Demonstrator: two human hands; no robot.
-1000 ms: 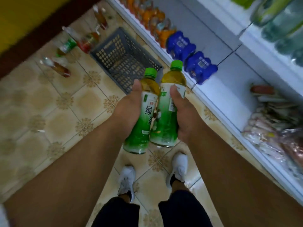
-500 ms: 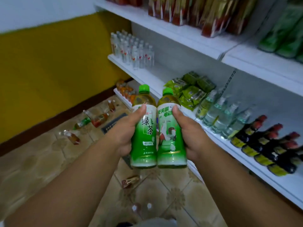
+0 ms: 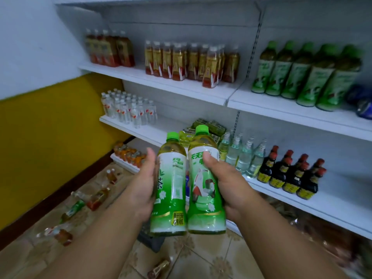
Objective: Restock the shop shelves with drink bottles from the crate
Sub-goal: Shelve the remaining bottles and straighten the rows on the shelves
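Note:
Two green-tea bottles with green caps stand upright side by side in front of me. My left hand (image 3: 144, 184) grips the left bottle (image 3: 171, 190) from its left side. My right hand (image 3: 227, 182) grips the right bottle (image 3: 205, 190), thumb across its label. A corner of the dark grey crate (image 3: 152, 241) shows on the floor below the bottles. Up at the right, a row of matching green-tea bottles (image 3: 306, 75) stands on the white upper shelf (image 3: 281, 106).
Red-labelled tea bottles (image 3: 191, 61) fill the upper shelf's left part. Small water bottles (image 3: 128, 109), clear bottles (image 3: 243, 156) and dark sauce bottles (image 3: 291, 174) stand on the middle shelf. Several loose bottles (image 3: 84, 202) lie on the tiled floor beside the yellow wall.
My view has swung up from the floor and crate to the shelves. Both hands have lifted the two bottles, still held together, toward the shelving.

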